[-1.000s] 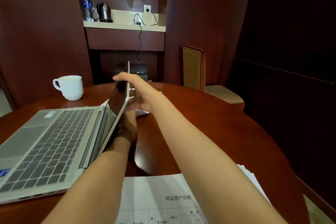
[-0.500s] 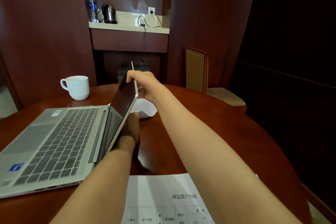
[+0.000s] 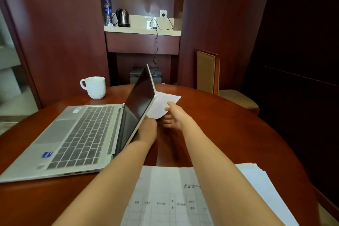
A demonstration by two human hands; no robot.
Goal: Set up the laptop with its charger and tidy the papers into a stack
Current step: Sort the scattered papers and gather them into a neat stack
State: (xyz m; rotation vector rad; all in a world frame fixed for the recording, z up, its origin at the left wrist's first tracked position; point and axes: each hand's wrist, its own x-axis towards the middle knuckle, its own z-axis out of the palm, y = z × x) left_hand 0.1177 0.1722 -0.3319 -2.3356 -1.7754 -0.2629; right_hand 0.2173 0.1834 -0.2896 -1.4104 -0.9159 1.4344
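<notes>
1. The laptop (image 3: 78, 134) is set open on the desk (image 3: 229, 134), with its dark screen tilted back.
2. The left grip (image 3: 149, 129) is laid against the low right edge of the laptop's lid. Its fingers are hidden behind the lid, so it cannot be told whether it is closed there.
3. A sheet (image 3: 161, 103) is pinched by the right grip (image 3: 172, 117), thumb on top and fingers beneath, just behind the laptop's lid. The sheet's left part is hidden by the lid.
4. Papers (image 3: 165, 198) are spread on the desk in front of the laptop's right corner. A printed table is seen on the top one, and plain white ones are fanned out to its right.
5. A mug (image 3: 94, 87) is stood on the desk beyond the laptop's keyboard.
6. The charger (image 3: 155, 28) is seen on a shelf (image 3: 139, 30) well behind the laptop. It is plugged into a socket (image 3: 163, 13), and a cable is hung over the shelf's edge.
7. A kettle (image 3: 122, 17) and a bottle (image 3: 107, 13) are stood at the shelf's left end.
</notes>
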